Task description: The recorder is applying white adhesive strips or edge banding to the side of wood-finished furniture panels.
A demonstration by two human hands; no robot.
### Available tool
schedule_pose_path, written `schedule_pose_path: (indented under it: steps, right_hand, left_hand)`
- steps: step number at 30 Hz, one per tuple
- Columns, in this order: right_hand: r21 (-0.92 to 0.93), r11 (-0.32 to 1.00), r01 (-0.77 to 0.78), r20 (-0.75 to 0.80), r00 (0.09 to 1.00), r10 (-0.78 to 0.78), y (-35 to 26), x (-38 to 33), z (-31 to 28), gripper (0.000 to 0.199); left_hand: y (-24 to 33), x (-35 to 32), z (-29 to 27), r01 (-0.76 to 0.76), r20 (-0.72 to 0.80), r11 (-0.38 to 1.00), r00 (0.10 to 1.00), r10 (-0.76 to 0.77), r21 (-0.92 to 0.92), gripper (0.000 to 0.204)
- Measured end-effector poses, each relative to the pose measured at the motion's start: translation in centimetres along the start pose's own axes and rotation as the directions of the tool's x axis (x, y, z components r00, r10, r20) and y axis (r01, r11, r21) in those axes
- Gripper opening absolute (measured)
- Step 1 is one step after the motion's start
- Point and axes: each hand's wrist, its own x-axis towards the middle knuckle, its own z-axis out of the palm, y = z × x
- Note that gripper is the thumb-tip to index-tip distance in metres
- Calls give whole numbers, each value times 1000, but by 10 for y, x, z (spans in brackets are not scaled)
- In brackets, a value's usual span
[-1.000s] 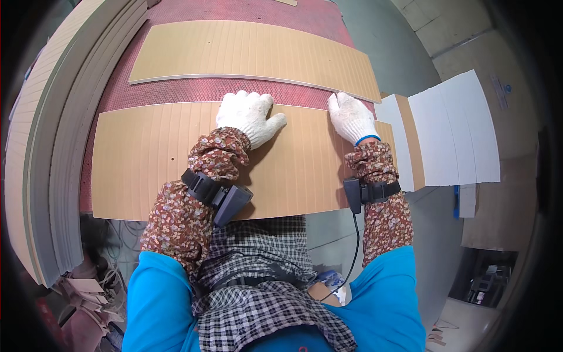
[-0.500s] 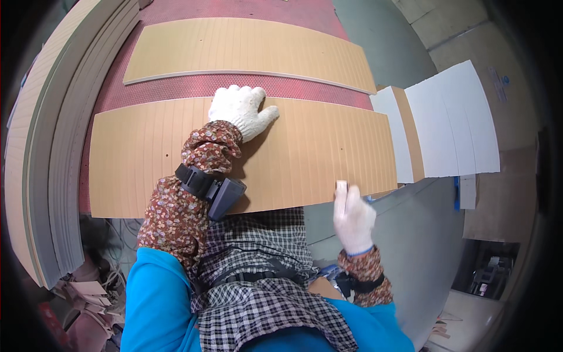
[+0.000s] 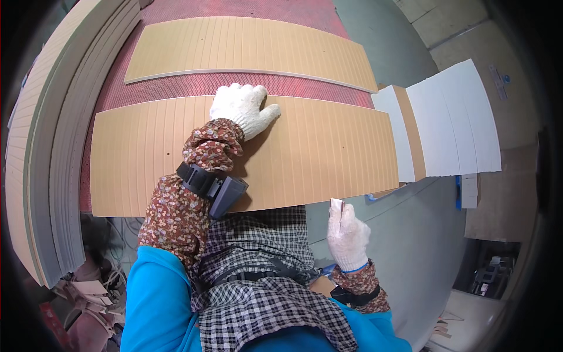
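Left hand (image 3: 241, 108), in a white knit glove, lies flat and spread wide, palm down, on the near grooved board (image 3: 246, 155). Fingers point toward the far edge of the board and the thumb splays to the right. Nothing is gripped; the hand only presses on the board surface, near the middle of its far edge. The left forearm, in a floral sleeve with a black strapped device (image 3: 214, 188) at the wrist, crosses the board from its near edge.

Right hand (image 3: 347, 234), also gloved in white, is off the board, just below its near edge toward the right end. The fingers are curled narrow around a small pale piece (image 3: 337, 204) held at the fingertips; what the piece is cannot be told. The right forearm rises from the lower edge, hand upright.

The near grooved board lies across the red mesh worktop (image 3: 176, 85), its long side running left to right. A second grooved board (image 3: 246, 50) lies parallel beyond it, apart from it. White sheets (image 3: 451, 123) overlap the right end of the near board. Stacked curved panels (image 3: 47, 152) line the left edge.
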Motion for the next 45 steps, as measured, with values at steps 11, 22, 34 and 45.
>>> schedule_pose_path:
  steps: [11,22,34,45]
  right_hand:
    - [-226,932,282,171,954,-247,3,128,10,20]
    - [-258,875,409,153,912,-381,-1,268,38,38]
    - [-176,955,239,48,971,-234,0,93,9,29]
    - [26,999,-34,-34,999,34,0,-3,9,26]
  left_hand:
    - [3,-1,2,0,-40,1000,999,0,0,54]
    - [1,-1,2,8,-26,1000,1000,-8,-14,51]
    - [1,-1,3,-18,-66,1000,998,17,-16,50]
    - [1,-1,2,-10,-43,1000,999,10,-11,52]
